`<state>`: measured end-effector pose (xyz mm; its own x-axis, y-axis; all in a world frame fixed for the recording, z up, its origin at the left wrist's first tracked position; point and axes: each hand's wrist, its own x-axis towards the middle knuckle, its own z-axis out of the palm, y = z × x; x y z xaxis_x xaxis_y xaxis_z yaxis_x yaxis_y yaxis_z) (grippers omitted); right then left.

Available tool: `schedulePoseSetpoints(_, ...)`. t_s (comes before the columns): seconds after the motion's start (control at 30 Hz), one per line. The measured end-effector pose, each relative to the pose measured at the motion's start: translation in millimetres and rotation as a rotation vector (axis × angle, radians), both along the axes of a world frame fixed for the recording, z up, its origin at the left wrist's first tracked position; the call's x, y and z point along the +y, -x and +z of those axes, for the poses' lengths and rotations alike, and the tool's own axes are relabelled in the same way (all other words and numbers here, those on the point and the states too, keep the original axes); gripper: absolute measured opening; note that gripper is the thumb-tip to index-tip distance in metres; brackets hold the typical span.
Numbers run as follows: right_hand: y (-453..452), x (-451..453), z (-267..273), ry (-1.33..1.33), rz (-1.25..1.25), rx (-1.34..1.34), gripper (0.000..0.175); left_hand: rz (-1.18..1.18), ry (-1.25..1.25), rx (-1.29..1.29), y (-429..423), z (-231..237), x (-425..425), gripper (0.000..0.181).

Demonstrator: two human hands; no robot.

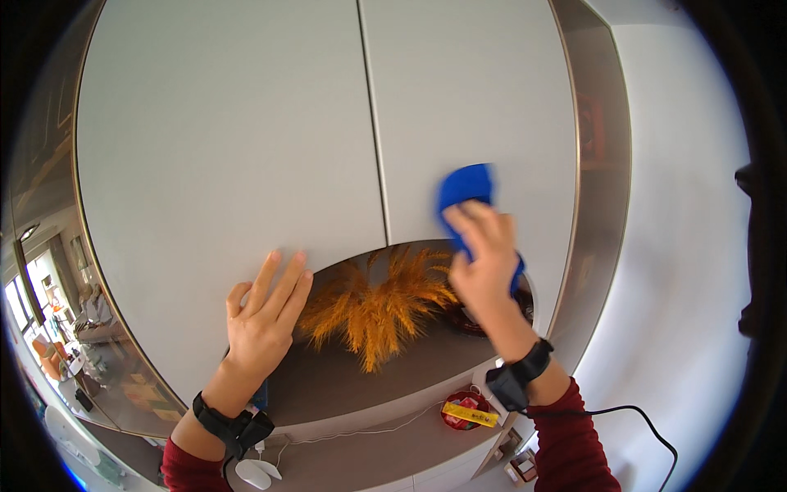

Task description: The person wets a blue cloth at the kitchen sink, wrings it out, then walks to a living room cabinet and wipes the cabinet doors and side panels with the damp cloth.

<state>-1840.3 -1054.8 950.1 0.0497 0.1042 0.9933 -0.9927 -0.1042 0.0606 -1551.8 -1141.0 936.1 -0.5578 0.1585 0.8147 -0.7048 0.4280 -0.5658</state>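
Observation:
My right hand [486,255] presses a blue cloth [465,184] against the right-hand white cabinet door [473,92]; hand and cloth are blurred. Part of the cloth hangs below the fingers, over the door's lower edge. Flat against the left-hand white cabinet door [227,135], near its bottom edge, rests my left hand [267,313], its fingers spread and holding nothing. A dark vertical gap separates the two doors. Below them, between my hands, a bunch of orange dried wheat ears [375,307] fans out in an open niche.
Under the niche runs a lower cabinet top [363,452] with a red basket [465,424] of small packets and a white device [253,473]. Glass-fronted shelves [46,203] flank the doors at left. A black cable [639,411] trails from my right wrist strap. A white wall [670,215] stands at right.

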Motion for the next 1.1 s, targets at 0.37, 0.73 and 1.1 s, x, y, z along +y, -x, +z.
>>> schedulePoseSetpoints(0.37, 68.9, 18.9, -37.5, -0.273, -0.251, 0.423, 0.033, 0.053, -0.058, 0.012, 1.4, -2.7, 9.7, 0.048)
schedulePoseSetpoints(0.73, 92.2, 75.8, -27.6, -0.064, -0.175, 0.269, 0.050, 0.051, -0.073, -0.006, -2.0, -2.4, 10.6, 0.053)
schedulePoseSetpoints(1.1, 112.2, 56.7, -30.8, -0.567, -0.738, 0.750, 0.034, 0.065, -0.092, 0.044, 0.7, -9.2, 3.3, 0.051)
